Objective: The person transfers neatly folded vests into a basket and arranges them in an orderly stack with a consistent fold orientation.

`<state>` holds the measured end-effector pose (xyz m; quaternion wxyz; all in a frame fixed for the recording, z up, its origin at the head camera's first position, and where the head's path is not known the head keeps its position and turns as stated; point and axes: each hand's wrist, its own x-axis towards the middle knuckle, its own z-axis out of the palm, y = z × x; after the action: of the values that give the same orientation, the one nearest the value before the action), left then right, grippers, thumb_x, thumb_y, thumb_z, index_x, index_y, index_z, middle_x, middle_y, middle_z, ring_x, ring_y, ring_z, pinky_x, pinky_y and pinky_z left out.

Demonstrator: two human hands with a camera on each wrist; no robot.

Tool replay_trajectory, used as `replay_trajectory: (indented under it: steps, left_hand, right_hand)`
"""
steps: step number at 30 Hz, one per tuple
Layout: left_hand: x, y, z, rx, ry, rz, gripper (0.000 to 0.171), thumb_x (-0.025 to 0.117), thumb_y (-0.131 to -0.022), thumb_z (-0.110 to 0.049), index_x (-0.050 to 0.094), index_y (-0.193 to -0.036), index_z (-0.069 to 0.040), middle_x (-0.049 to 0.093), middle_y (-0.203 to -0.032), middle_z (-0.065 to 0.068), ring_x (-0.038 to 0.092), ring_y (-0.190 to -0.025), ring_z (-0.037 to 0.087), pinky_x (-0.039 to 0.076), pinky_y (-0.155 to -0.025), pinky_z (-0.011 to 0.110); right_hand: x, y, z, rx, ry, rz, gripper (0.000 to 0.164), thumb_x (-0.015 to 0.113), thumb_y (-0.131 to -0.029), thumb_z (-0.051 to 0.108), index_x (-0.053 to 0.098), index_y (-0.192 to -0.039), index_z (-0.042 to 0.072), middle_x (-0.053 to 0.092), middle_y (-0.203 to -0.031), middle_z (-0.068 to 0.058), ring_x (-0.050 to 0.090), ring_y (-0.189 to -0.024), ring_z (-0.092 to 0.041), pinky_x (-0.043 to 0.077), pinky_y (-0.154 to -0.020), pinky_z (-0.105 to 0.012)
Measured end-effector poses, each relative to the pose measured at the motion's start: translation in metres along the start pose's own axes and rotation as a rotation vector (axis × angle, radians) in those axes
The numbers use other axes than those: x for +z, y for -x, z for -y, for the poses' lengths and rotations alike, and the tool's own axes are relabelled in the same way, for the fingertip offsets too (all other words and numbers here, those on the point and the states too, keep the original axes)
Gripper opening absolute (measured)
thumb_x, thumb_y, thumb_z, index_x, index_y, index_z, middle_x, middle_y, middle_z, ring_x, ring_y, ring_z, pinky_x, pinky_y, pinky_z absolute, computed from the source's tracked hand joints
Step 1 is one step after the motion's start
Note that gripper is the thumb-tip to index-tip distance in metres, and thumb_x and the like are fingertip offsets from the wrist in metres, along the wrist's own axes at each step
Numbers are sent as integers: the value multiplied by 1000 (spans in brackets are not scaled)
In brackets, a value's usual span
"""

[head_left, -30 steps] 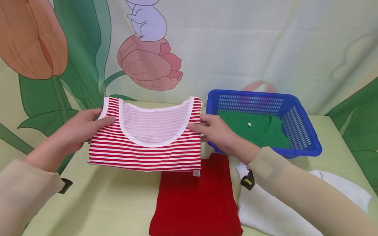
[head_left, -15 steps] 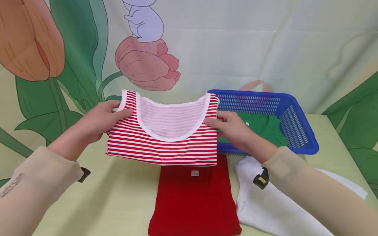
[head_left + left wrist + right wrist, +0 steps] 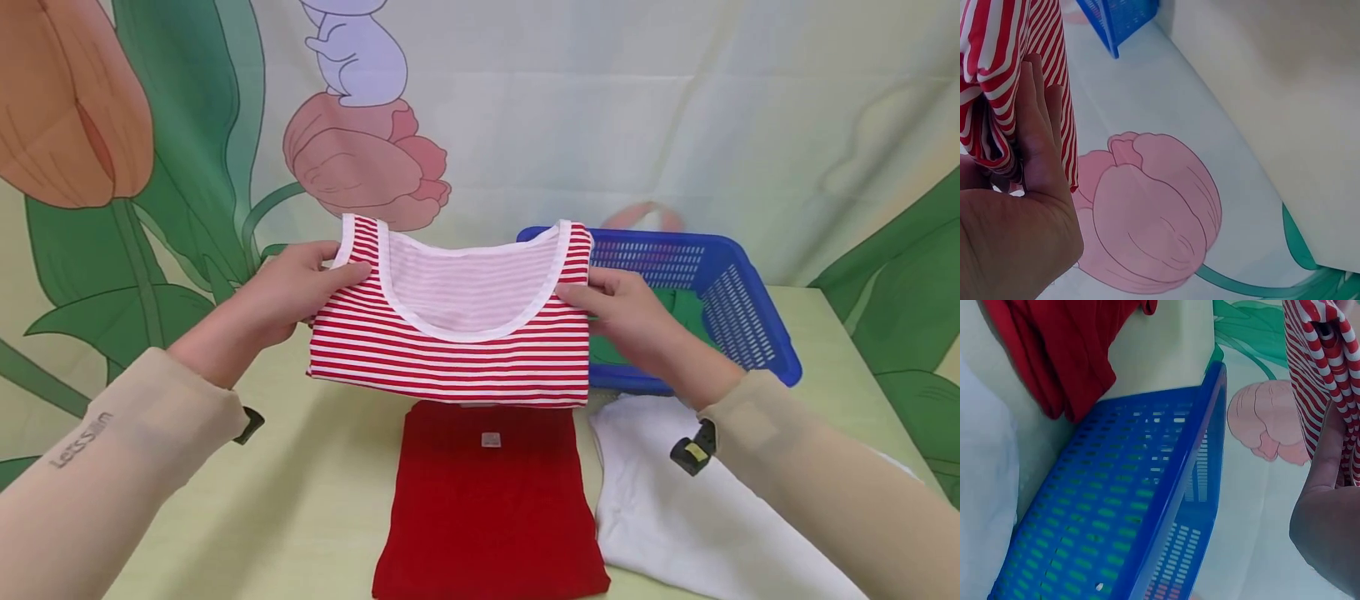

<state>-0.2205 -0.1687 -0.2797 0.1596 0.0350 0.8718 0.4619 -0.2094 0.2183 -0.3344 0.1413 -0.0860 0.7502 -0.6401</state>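
Note:
A folded red-and-white striped tank top (image 3: 450, 367) with white neck trim hangs in the air between both hands. My left hand (image 3: 288, 292) grips its left side near the shoulder strap, thumb in front; in the left wrist view the fingers (image 3: 1038, 134) lie behind the folded layers. On the other side my right hand (image 3: 633, 312) pinches the right edge, thumb on the front. Below the striped top, a folded red garment (image 3: 491, 508) with a small pale label lies on the table. The blue basket (image 3: 750, 300) behind the right hand has green clothing (image 3: 686, 312) in it.
A white garment (image 3: 667, 500) lies on the table (image 3: 292, 492) to the right of the red one, partly under the right forearm. At the back hangs a curtain (image 3: 525, 125) printed with tulips and a white animal.
Both hands have moved right and slightly up with the striped tank top. It now covers the basket's left part, and more of the red garment shows.

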Motion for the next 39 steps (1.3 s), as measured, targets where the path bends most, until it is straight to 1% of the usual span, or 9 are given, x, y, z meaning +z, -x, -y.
replay_trajectory:
  steps: [6, 9, 12, 16, 20, 25, 30, 35, 39]
  left_hand:
    - [11, -8, -12, 16, 37, 12, 61, 57, -111, -36, 42, -160, -3, 72, -99, 7, 75, -74, 17, 63, -67, 29]
    - [17, -13, -18, 16, 55, 4, 59, 59, -111, -35, 44, -158, -3, 72, -100, 9, 75, -74, 18, 63, -67, 29]
    - [24, -19, -23, 18, 65, -8, 58, 60, -110, -35, 46, -157, -3, 73, -105, 12, 76, -76, 19, 64, -68, 29]
    - [34, -26, -28, 43, 82, -10, 56, 60, -110, -33, 47, -157, -4, 72, -113, 17, 78, -78, 20, 65, -70, 31]
    - [42, -33, -33, 68, 100, -4, 54, 60, -110, -30, 47, -156, -4, 71, -114, 19, 78, -78, 21, 65, -70, 32]
    - [51, -41, -40, 58, 93, -5, 55, 59, -111, -30, 46, -156, -4, 70, -114, 19, 76, -78, 21, 65, -70, 31]
    - [60, -50, -45, 61, 104, 6, 50, 58, -111, -28, 48, -153, -3, 70, -110, 17, 75, -76, 20, 65, -69, 32]
    - [72, -59, -53, 30, 90, 9, 52, 58, -112, -29, 48, -154, -1, 70, -105, 15, 73, -73, 19, 64, -67, 30]
    - [82, -63, -60, 25, 76, 3, 51, 58, -111, -30, 48, -153, -2, 69, -104, 14, 72, -71, 18, 63, -66, 29]
  right_hand:
    - [-14, 7, 2, 42, 9, -58, 53, 64, -109, 31, 55, -155, 6, 66, -141, -14, 73, -113, -19, 62, -94, -33]
    - [-21, 11, 3, 49, 9, -75, 56, 65, -109, 34, 54, -156, 6, 65, -143, -15, 73, -113, -18, 62, -95, -32]
    - [-27, 15, 4, 53, 23, -88, 58, 64, -109, 35, 52, -157, 6, 64, -144, -14, 72, -113, -16, 61, -95, -30]
    - [-36, 19, 5, 63, 49, -113, 59, 63, -109, 37, 51, -159, 7, 62, -146, -14, 71, -114, -14, 60, -95, -28]
    - [-43, 20, 4, 77, 66, -140, 60, 63, -109, 39, 50, -159, 8, 61, -147, -13, 70, -114, -13, 60, -95, -26]
    - [-54, 22, 1, 84, 69, -168, 62, 63, -109, 40, 50, -159, 7, 66, -138, -5, 69, -113, -11, 60, -94, -24]
    - [-65, 22, -3, 90, 88, -197, 62, 63, -108, 41, 50, -158, 5, 69, -129, 2, 71, -109, -9, 60, -91, -23]
    - [-78, 21, -8, 95, 95, -214, 64, 64, -108, 41, 49, -158, 4, 72, -120, 8, 72, -106, -7, 61, -89, -24]
    - [-86, 20, -10, 101, 87, -216, 66, 63, -109, 40, 46, -160, 3, 72, -115, 13, 72, -104, -5, 61, -88, -23]
